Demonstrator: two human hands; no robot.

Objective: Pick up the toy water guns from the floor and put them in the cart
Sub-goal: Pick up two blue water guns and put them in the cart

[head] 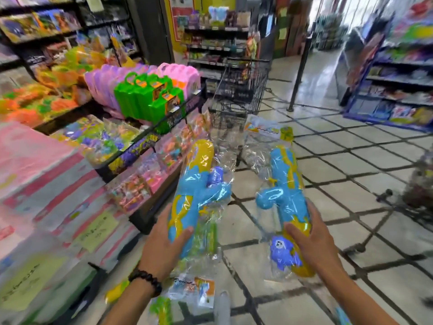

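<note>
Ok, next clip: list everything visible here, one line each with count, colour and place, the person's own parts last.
water guns: two held, blue and yellow, in clear bags, centre
more bagged toys: several, green and yellow, floor by the wrists
cart: one, dark wire, aisle ahead
carry cases: many, green, purple and pink, left display
shelves: stocked, both sides
floor: pale tiles, dark lines
bracelet: one, dark beads, left wrist
left hand: fingers around left gun
right hand: fingers around right gun

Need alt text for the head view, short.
Each hand holds a bagged blue-and-yellow toy water gun: left hand on the left water gun, right hand on the right water gun. A black wire cart stands ahead on the tiled floor, beside toy shelves.
</note>
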